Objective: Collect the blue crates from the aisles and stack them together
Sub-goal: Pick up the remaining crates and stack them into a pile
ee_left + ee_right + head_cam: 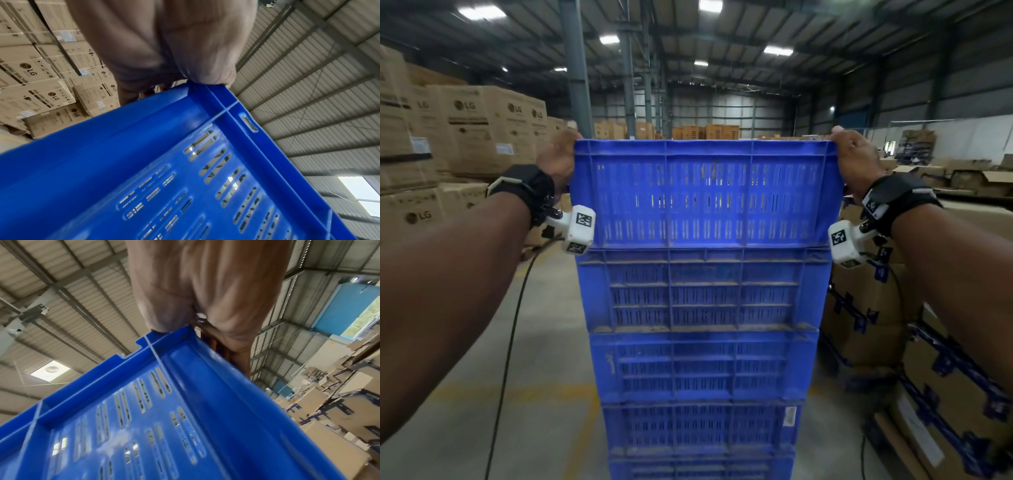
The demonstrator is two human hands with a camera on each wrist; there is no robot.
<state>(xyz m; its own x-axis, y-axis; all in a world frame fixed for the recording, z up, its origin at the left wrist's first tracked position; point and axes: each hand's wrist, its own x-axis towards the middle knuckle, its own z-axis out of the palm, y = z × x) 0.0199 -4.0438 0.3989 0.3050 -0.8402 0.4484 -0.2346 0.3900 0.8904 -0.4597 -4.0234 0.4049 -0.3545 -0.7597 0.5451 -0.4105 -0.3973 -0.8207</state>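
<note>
A tall stack of blue slotted crates [702,363] stands on the floor straight ahead in the head view. The top blue crate [705,195] sits on the stack. My left hand [561,154] grips its upper left corner and my right hand [854,154] grips its upper right corner, thumbs over the rim. In the left wrist view my left hand [174,48] holds the crate's rim [207,91] from above. In the right wrist view my right hand [205,293] clasps the crate's corner [170,335]. Fingers on the far side are hidden.
Stacked LG cartons [465,126] line the left of the aisle. Brown boxes with blue tape [893,308] stand close on the right. A grey steel column [577,68] rises behind the stack. Bare concrete floor [544,342] lies left of the crates.
</note>
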